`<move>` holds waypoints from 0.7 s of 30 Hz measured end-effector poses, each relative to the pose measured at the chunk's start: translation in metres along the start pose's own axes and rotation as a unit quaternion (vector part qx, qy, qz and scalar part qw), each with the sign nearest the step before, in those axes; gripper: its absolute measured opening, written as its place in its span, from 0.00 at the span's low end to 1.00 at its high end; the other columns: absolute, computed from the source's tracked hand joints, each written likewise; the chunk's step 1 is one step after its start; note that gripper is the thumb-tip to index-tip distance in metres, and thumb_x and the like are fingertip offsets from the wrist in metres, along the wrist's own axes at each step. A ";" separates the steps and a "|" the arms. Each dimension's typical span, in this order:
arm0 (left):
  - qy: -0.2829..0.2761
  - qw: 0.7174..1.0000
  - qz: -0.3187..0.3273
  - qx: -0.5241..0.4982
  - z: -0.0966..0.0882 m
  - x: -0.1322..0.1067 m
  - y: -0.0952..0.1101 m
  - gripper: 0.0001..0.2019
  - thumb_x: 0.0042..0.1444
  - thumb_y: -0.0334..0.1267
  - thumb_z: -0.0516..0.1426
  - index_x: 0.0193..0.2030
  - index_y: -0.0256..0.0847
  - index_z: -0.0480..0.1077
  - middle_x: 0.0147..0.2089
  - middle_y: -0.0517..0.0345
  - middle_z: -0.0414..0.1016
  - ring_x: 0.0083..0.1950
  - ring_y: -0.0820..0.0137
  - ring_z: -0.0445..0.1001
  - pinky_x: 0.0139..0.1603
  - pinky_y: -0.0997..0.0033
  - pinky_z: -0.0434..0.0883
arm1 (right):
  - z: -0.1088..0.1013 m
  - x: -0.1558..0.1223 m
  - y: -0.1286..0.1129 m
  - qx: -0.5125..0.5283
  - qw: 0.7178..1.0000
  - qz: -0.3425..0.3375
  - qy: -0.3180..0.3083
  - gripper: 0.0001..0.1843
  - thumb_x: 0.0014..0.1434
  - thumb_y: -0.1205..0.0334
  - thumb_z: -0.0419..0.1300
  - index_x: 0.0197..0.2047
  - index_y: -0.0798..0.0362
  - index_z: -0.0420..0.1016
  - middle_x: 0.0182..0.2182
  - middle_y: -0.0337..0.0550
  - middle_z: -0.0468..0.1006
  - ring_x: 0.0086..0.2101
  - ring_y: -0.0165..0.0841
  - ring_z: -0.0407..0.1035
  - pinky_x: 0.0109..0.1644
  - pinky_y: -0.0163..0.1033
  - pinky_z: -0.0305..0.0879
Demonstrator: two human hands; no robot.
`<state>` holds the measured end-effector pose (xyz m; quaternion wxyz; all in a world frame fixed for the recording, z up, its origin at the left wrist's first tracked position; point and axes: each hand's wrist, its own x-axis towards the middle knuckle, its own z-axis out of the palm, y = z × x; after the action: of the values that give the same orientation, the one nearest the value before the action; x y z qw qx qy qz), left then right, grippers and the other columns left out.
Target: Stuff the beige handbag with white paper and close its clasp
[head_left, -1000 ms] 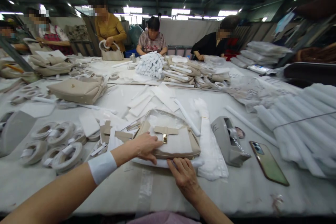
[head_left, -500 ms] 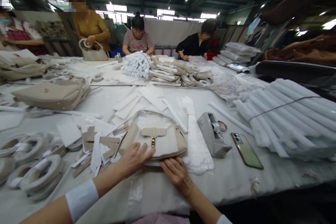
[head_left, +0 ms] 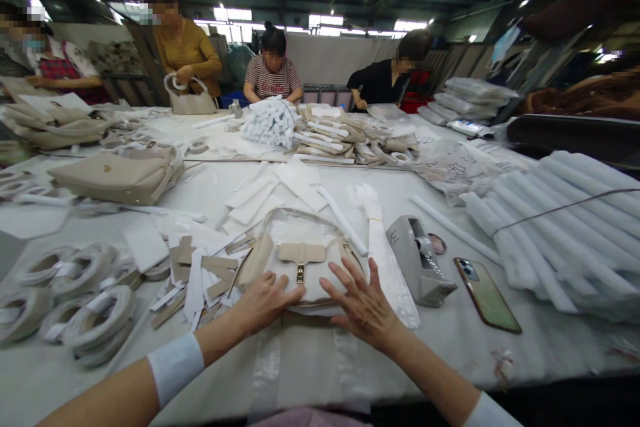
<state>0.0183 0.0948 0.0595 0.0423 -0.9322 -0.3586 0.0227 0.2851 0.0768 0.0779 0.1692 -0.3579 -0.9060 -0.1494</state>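
A beige handbag lies in front of me, with a flap tab and a gold-coloured clasp at its middle. White sheeting covers part of its front, and clear plastic shows near its top. My left hand rests on the bag's lower left front, thumb stretched toward the clasp and the other fingers partly bent. Over the lower right front, my right hand is open with its fingers spread wide, the fingertips at the bag's surface. Neither hand grips anything that I can see.
Left lie rolled beige straps and cut strips. Right of the bag are white plastic bags, a grey tape dispenser, a phone and bundled white foam rods. Several people work across the table.
My right hand has come out from under the bag's lower edge and spread open over its front. My left hand stays on the bag. The view has shifted slightly.
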 end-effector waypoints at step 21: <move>0.083 0.992 -0.066 0.074 0.026 0.004 0.019 0.18 0.65 0.33 0.44 0.60 0.50 0.54 0.49 0.42 0.69 0.45 0.60 0.73 0.51 0.53 0.67 | 0.062 0.000 0.010 0.015 0.996 -0.076 0.053 0.17 0.60 0.74 0.47 0.45 0.57 0.74 0.41 0.52 0.79 0.42 0.37 0.73 0.50 0.46 0.68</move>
<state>0.0323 0.0853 0.0314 0.1425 -0.8997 -0.4115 -0.0309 0.2794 0.1078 0.0236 0.2103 -0.2771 -0.9226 -0.1666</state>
